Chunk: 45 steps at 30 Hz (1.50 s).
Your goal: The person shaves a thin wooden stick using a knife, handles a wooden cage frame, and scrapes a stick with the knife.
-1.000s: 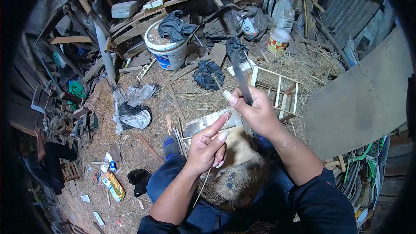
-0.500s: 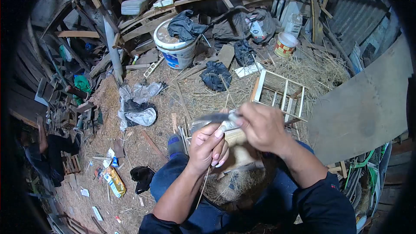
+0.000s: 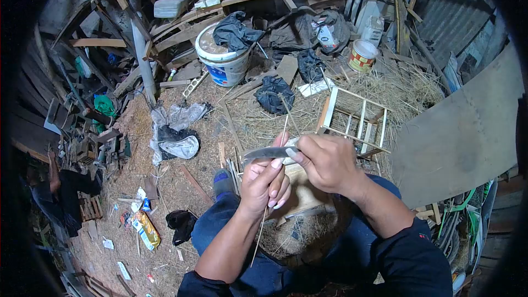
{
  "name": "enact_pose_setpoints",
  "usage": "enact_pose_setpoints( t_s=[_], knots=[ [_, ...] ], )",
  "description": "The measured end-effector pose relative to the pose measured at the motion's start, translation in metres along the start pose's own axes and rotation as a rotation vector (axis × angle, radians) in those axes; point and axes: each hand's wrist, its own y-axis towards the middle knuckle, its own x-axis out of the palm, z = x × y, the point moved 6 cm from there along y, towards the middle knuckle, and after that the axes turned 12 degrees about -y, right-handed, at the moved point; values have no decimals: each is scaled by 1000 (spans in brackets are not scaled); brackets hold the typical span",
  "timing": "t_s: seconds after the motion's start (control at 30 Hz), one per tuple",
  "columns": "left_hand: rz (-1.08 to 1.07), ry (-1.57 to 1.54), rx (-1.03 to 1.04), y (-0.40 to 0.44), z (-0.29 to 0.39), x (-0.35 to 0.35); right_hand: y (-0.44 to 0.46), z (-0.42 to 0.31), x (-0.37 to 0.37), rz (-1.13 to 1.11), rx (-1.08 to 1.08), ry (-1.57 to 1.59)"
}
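Observation:
My left hand (image 3: 263, 188) is closed around a thin wooden stick (image 3: 258, 240), which runs upright out of both ends of the grip. In my right hand (image 3: 328, 164) is a knife, its handle mostly hidden by the fingers. The dark, curved knife blade (image 3: 263, 153) points left and lies across the stick just above my left fingers. Under the hands, between my knees, a pale wooden block (image 3: 302, 191) shows in part. Thin shavings (image 3: 286, 237) are heaped nearer to me.
A small slatted wooden frame (image 3: 360, 111) stands ahead on straw. Behind lie black plastic bags (image 3: 274, 94), a large white bucket (image 3: 223, 66) and a smaller tub (image 3: 362, 56). A broad grey sheet (image 3: 459, 132) leans at right. Another person (image 3: 60, 192) sits at far left.
The blade has shifted from a blurred, raised position to lying across the stick, and my right hand has lowered slightly. More of the stick now shows above my left hand.

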Motion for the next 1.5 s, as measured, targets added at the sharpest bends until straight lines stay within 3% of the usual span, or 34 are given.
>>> enact_pose_setpoints(
  t_s=[0.17, 0.2, 0.23, 0.43, 0.63, 0.67, 0.97, 1.03, 1.17, 1.2, 1.23, 1.3, 1.33, 1.37, 1.43, 1.47, 1.5],
  knots=[
    [-49, 23, 18, -2, -1, 0, 7, 13, 0, 30, 62, -66],
    [-35, 17, 15, -1, -1, -1, 3, 7, 6, -50, 14, -105],
    [-16, 13, 12, -1, 0, -3, 0, -2, 3, 40, -29, -20],
    [-21, 20, 25, -3, 0, -6, 7, 10, 0, 35, 50, 9],
    [-39, 48, 27, -1, 0, -5, 4, 8, 2, -106, 69, -8],
    [-47, 42, 5, -1, 0, 0, 4, 1, -3, -9, 29, 41],
    [-27, 0, -56, -3, -4, -10, 3, 13, 7, -68, 67, -19],
    [-44, 10, -75, -3, -5, -4, 8, 27, 4, 63, 137, 2],
    [-46, 23, -57, -2, -2, -7, -1, 7, 2, 19, 33, 15],
    [-53, 17, -48, -2, 0, -5, 0, 17, 13, -142, 116, -55],
    [-58, 11, -43, -4, -1, -4, 0, 23, 16, -149, 124, -51],
    [-76, 23, -44, -5, -2, -2, 6, 43, 11, 0, 232, 45],
    [-75, 38, -66, -5, -5, -1, 3, 50, 15, -63, 368, 186],
    [-70, 52, -90, -6, -8, -1, 2, 49, 17, -63, 369, 184],
    [-72, 53, -115, -7, -13, -2, 4, 43, 24, -24, 423, 780],
    [-79, 63, -130, -8, -15, -1, 3, 43, 26, -79, 528, 970],
    [-85, 73, -145, -8, -18, 0, 1, 46, 28, -79, 535, 968]
  ],
)
